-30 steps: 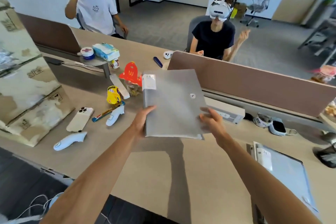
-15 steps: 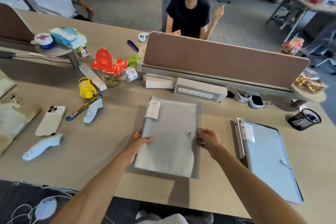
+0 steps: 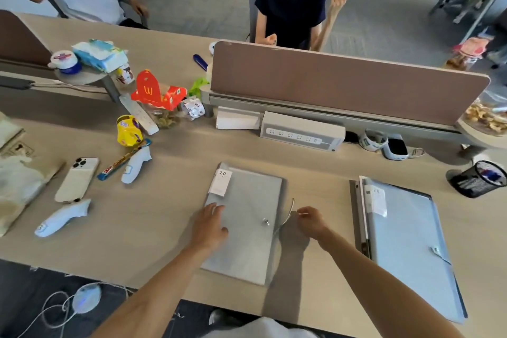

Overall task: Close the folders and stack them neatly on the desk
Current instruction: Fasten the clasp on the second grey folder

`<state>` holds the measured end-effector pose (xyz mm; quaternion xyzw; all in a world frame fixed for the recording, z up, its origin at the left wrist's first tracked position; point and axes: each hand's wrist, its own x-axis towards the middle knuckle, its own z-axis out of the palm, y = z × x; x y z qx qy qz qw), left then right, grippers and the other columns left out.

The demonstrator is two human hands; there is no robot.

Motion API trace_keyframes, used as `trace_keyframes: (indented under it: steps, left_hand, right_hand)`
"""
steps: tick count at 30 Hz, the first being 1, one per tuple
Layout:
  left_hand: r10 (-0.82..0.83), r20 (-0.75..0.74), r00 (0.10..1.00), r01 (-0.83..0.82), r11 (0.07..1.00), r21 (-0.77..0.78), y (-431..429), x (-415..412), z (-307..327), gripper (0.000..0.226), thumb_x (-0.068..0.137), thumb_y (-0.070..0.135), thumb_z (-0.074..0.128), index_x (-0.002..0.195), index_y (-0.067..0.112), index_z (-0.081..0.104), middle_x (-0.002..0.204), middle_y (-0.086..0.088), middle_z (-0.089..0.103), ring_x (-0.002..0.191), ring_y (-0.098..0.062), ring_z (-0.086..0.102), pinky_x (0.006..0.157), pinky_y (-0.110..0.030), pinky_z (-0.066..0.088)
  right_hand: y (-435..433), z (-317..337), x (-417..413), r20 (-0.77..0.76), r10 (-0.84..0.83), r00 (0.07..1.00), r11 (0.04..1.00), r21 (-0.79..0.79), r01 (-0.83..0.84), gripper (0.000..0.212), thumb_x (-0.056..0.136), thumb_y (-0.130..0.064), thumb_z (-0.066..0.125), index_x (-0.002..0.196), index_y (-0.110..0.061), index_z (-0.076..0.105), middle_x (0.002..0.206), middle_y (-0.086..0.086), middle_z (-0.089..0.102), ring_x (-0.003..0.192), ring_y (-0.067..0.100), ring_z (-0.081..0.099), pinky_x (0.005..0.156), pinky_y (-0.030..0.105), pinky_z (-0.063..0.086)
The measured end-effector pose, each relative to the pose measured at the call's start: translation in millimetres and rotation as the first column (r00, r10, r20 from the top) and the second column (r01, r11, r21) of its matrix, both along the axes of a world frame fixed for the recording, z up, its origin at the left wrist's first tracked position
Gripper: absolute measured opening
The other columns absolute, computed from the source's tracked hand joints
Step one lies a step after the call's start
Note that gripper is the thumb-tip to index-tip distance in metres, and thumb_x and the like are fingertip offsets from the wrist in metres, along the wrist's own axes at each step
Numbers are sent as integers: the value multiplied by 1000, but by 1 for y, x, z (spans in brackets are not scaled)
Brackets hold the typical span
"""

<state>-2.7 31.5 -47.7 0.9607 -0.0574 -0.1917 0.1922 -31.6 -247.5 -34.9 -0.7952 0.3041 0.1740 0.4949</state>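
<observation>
1. An open office: a long, pale wood-grain counter (image 3: 153,230) with a brown fabric divider panel (image 3: 343,85) along its far edge and grey carpet beyond.
2. A flat, matte grey folder (image 3: 247,228) lies closed near the middle of the counter, with a white label marked "20" at its far-left corner and a small round metal button on its cover.
3. A second folder (image 3: 411,250), pale blue and glossier, lies well apart on the right.
4. Half a second ago both hands gripped the grey folder's side edges; now it rests on the counter.
5. The left hand (image 3: 210,225) lies palm down, fingers spread, pressing on the cover's left side.
6. The right hand (image 3: 311,221) hovers just right of the folder, fingers pinched on its thin elastic cord (image 3: 288,214), which curves up from the right edge.
</observation>
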Motion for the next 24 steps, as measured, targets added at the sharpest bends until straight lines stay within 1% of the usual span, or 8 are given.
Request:
trace_keyframes:
  steps: [1,3,6,12,16,17,21,24]
  left_hand:
    - [-91,13,996,91,995,40,-11,-2,1,63,87,21,57,145,17,34,156,-7,25,144,-24,24,115,-32,23]
    - [-220,-25,975,221,969,107,-29,-7,1,64,89,25,55,148,22,30,160,-5,17,147,-20,16,117,-36,21]
    - [-275,-132,952,294,943,156,-48,-19,-2,64,93,28,52,150,29,24,163,0,4,149,-20,6,119,-42,16]
    - [-133,-239,962,184,961,205,-69,-32,-1,63,94,32,49,150,33,20,163,3,-4,150,-23,-1,118,-45,16]
    - [-56,-254,966,114,968,222,-91,-35,-2,66,94,39,49,151,35,15,163,0,-8,150,-26,-4,119,-45,17]
    - [-44,-250,967,103,968,227,-94,-37,-3,67,94,40,50,151,35,14,163,-1,-8,150,-27,-4,119,-44,18]
    - [-4,-217,976,57,970,236,-105,-50,-7,68,93,41,51,151,32,15,163,-5,-4,150,-28,0,117,-42,23]
    - [5,-204,979,46,969,242,-105,-59,-5,66,94,37,50,151,28,19,163,-6,-1,150,-28,2,116,-43,25]
  right_hand:
    - [-4,-7,2,18,176,984,971,-170,-170,31,90,-10,55,120,-4,58,112,16,63,96,28,62,77,26,46]
    - [-10,-15,4,-7,534,846,775,-396,-493,43,88,-10,51,131,-12,53,139,11,49,125,29,50,101,30,41]
    - [-14,-23,3,-73,765,639,531,-491,-691,54,83,-5,50,134,-22,46,146,3,39,129,29,45,102,40,44]
    - [-26,-34,-7,-198,849,489,242,-677,-695,34,93,-11,46,127,-8,49,125,14,54,116,31,53,87,41,47]
    - [-46,-39,-12,-307,896,321,33,-674,-738,38,56,-22,81,90,-12,68,85,6,69,72,22,64,53,31,50]
    - [-47,-40,-12,-318,899,302,8,-677,-736,40,55,-22,81,90,-12,68,85,6,68,72,22,64,54,31,50]
    - [-58,-30,-10,-271,921,280,10,-702,-712,38,88,-9,51,126,-4,46,124,15,52,111,34,52,85,42,44]
    - [-61,-26,-9,-268,928,259,-13,-718,-695,31,70,-18,73,99,-11,65,95,7,68,81,25,65,62,35,52]
